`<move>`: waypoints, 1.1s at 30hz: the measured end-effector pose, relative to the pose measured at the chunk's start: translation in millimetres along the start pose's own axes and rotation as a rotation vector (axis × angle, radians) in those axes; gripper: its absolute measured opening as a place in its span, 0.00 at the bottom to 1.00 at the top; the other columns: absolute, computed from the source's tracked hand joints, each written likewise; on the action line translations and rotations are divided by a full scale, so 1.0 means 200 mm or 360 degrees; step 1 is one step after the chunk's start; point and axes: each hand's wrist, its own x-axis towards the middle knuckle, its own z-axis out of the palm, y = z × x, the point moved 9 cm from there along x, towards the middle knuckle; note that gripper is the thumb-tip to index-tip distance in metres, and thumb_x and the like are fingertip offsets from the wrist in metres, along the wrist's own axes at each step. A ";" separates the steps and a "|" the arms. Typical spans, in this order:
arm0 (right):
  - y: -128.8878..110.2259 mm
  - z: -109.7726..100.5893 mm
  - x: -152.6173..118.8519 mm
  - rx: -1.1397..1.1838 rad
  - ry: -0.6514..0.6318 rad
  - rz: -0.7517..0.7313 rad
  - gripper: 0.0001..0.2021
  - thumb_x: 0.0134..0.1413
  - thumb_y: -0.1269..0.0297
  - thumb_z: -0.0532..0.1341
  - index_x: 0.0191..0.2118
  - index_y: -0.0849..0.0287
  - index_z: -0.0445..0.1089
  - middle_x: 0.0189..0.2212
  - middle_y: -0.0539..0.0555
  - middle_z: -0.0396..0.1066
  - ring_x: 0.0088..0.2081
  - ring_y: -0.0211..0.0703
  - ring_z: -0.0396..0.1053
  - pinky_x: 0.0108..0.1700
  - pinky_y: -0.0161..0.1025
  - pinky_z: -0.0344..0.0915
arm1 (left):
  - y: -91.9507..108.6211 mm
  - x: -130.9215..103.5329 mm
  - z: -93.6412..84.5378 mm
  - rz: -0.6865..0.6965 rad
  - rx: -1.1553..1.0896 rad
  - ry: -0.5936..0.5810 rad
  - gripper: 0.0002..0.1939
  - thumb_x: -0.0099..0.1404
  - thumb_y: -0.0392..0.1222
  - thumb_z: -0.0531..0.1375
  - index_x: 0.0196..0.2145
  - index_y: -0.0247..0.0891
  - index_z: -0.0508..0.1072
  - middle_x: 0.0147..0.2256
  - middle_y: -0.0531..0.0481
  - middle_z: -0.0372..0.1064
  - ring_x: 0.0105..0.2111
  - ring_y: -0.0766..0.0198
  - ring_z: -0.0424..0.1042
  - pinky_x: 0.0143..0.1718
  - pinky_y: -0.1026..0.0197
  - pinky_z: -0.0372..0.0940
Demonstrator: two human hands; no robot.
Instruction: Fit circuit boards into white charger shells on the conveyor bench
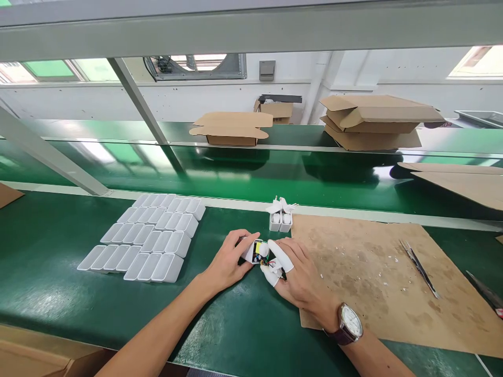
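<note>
Glossy green belt (243, 178), matt white plastic shells (149, 235), stained rough cardboard mat (373, 272).

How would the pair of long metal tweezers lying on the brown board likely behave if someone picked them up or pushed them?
The tweezers look thin and metallic, so probably light and stiff, with springy arms. They lie flat on the brown board, so a push would likely slide or spin them, not roll them. The fine pointed tips look sharp and may bend if dropped.
</note>
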 end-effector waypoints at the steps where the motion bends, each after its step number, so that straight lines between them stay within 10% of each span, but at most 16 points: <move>1: 0.00 0.00 0.00 0.0007 0.0013 0.0007 0.37 0.61 0.76 0.57 0.74 0.64 0.46 0.52 0.65 0.72 0.54 0.60 0.69 0.57 0.60 0.70 | 0.00 0.00 0.00 -0.0002 0.0006 0.0002 0.37 0.69 0.32 0.61 0.70 0.52 0.55 0.56 0.41 0.61 0.55 0.50 0.67 0.56 0.44 0.69; 17: 0.00 0.00 0.00 0.0004 -0.0038 -0.0001 0.34 0.65 0.72 0.58 0.73 0.64 0.48 0.53 0.66 0.72 0.54 0.61 0.69 0.57 0.61 0.70 | 0.01 0.00 -0.01 0.0005 -0.0075 -0.0016 0.35 0.70 0.32 0.61 0.70 0.52 0.56 0.55 0.41 0.60 0.55 0.51 0.66 0.57 0.46 0.69; 25: 0.05 -0.05 0.01 0.0570 0.0057 0.0239 0.23 0.72 0.68 0.53 0.69 0.51 0.57 0.55 0.61 0.71 0.55 0.54 0.71 0.55 0.57 0.74 | 0.02 -0.01 0.09 -0.0217 -0.0795 -0.0298 0.36 0.65 0.36 0.63 0.68 0.44 0.56 0.59 0.39 0.67 0.58 0.49 0.69 0.62 0.43 0.66; 33: 0.05 0.10 -0.02 0.0592 -0.0155 0.0230 0.26 0.69 0.71 0.57 0.68 0.49 0.60 0.59 0.62 0.69 0.59 0.54 0.71 0.58 0.54 0.75 | -0.07 -0.01 0.07 -0.0531 -0.1013 -0.0214 0.16 0.76 0.47 0.56 0.56 0.41 0.71 0.50 0.45 0.75 0.50 0.54 0.74 0.54 0.52 0.70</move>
